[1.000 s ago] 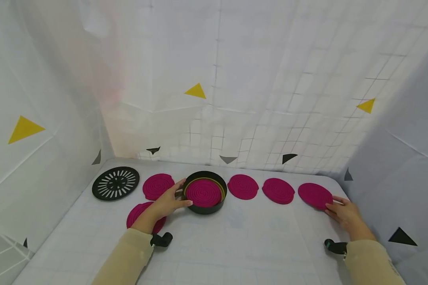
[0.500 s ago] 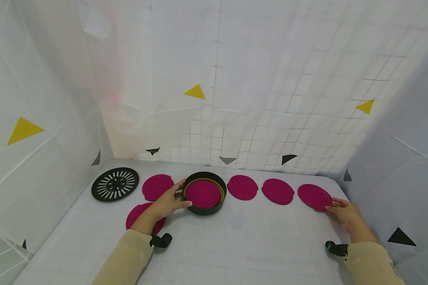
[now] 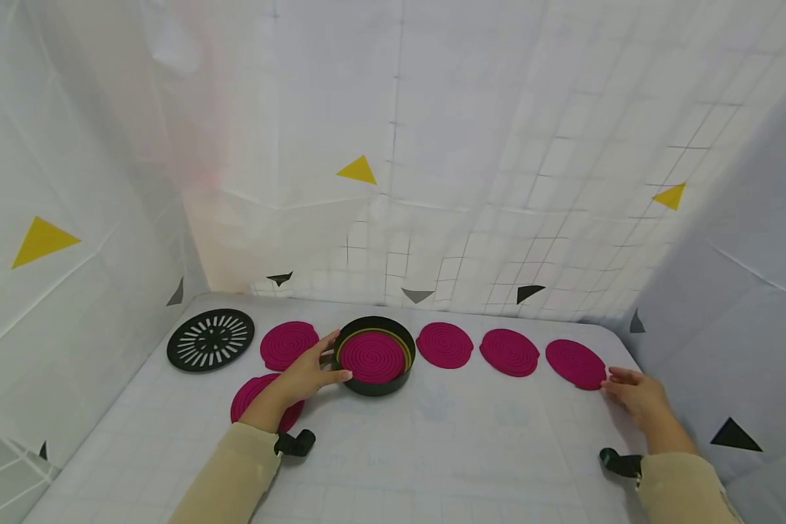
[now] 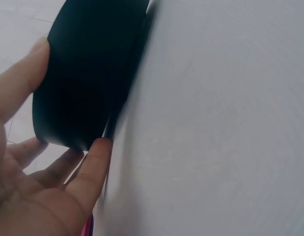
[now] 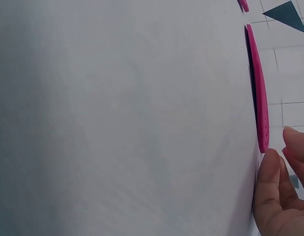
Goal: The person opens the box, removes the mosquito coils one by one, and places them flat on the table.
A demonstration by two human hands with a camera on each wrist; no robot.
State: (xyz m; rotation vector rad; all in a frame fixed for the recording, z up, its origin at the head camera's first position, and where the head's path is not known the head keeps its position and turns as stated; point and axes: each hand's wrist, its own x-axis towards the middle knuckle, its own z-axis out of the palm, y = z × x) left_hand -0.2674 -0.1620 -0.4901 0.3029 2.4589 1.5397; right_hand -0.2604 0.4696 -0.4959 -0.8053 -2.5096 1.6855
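A round black coaster holder (image 3: 378, 388) stands at the table's middle with a magenta spiral-grooved coaster (image 3: 372, 356) inside and a yellow-green ring around it. My left hand (image 3: 306, 376) grips the holder's left side. The left wrist view shows the thumb and fingers spread around the dark wall (image 4: 90, 73). At the far right lies another magenta coaster (image 3: 573, 364), flat on the white cloth. My right hand (image 3: 638, 400) is beside its right edge, fingers loosely bent. In the right wrist view, fingertips (image 5: 271, 160) are right at that coaster's end (image 5: 262, 118).
Two magenta coasters, one centre-right (image 3: 445, 346) and one further right (image 3: 509, 353), lie in a row. Left of the holder is another coaster (image 3: 288, 344), with one (image 3: 252, 397) partly under my left forearm. A slotted black disc (image 3: 211, 340) lies far left. White cloth walls surround the table.
My right hand has let go of the far-right coaster and drawn slightly right, off its edge. The left hand keeps its grip on the holder.
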